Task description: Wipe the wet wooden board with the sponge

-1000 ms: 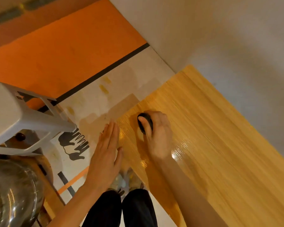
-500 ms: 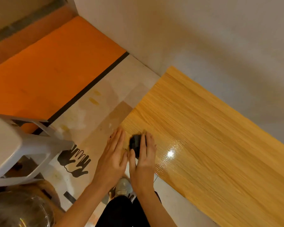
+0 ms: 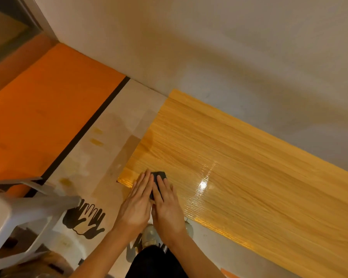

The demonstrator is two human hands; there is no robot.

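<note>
A long yellow wooden board (image 3: 249, 161) lies along the wall and shines wet near its middle. A small dark sponge (image 3: 157, 178) rests on the board near its near-left corner. My right hand (image 3: 166, 205) presses flat on the sponge, fingers over its near part. My left hand (image 3: 138, 201) lies flat beside it, fingers together, on the board's left edge, touching the sponge's side.
A white plastic stool (image 3: 18, 213) stands at the left. The floor has an orange area (image 3: 44, 117), a black stripe (image 3: 88, 125) and black hand-print marks (image 3: 84, 219). A pale wall (image 3: 209, 47) runs behind the board. My legs and shoes are below my hands.
My right hand has slid the sponge toward the board's near-left corner. My left hand moved in beside it until both hands touch. The view tilted up toward the wall.
</note>
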